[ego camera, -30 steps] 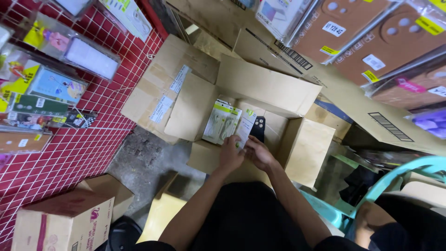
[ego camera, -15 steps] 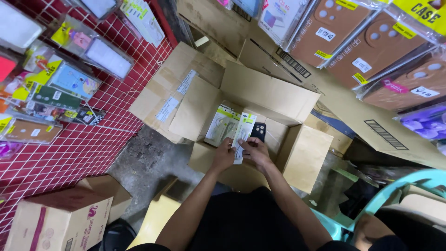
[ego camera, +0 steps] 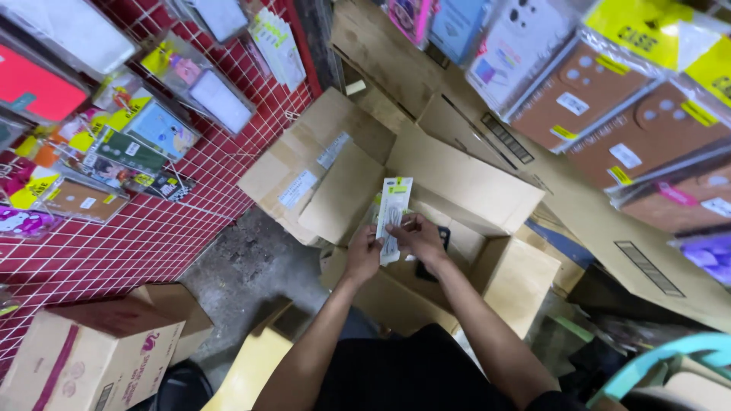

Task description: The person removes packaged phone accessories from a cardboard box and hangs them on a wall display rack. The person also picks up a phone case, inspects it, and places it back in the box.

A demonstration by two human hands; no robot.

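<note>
Pinching thin white packet (ego camera: 394,217) between left hand (ego camera: 364,255) and right hand (ego camera: 417,237), above open box (ego camera: 464,179) at 12 o'clock. Loose pinch: packet might slip, fall in.

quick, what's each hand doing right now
left hand: closed on the white packet
right hand: closed on the same white packet

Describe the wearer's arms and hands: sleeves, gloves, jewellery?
Both forearms are bare, with no sleeves reaching them. The left hand and right hand wear no gloves; no watch, ring or bracelet shows. Black clothing covers the lap below.
</note>
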